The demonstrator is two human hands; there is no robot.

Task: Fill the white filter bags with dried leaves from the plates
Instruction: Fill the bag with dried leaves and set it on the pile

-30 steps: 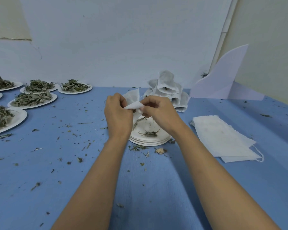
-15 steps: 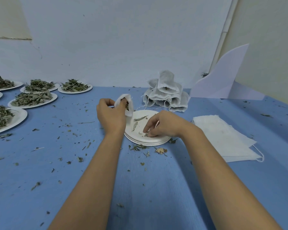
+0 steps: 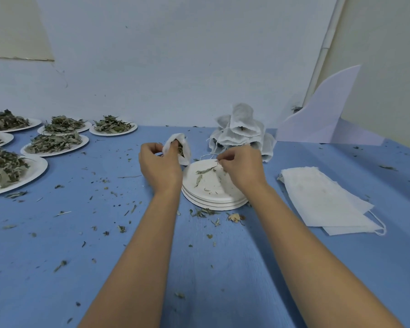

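My left hand (image 3: pixel 160 165) holds a white filter bag (image 3: pixel 181 147) open at its mouth, with dried leaves showing inside. Just right of it stands a stack of white paper plates (image 3: pixel 213 197) with a few leaves on the top one. My right hand (image 3: pixel 240 168) hovers over the stack's far side and pinches some dried leaves (image 3: pixel 219 162) between its fingertips. A pile of filled filter bags (image 3: pixel 242 131) sits behind the stack.
Several plates heaped with dried leaves (image 3: pixel 55 143) line the left side of the blue table. A stack of flat white bags (image 3: pixel 322 200) lies at the right. A white foam board (image 3: pixel 322 117) leans against the wall. Leaf crumbs (image 3: pixel 204 213) are scattered about.
Both hands gripped the bag's top a second ago. The right hand then dropped to the plate, picked up leaves, and has risen toward the bag. The left hand keeps the bag.
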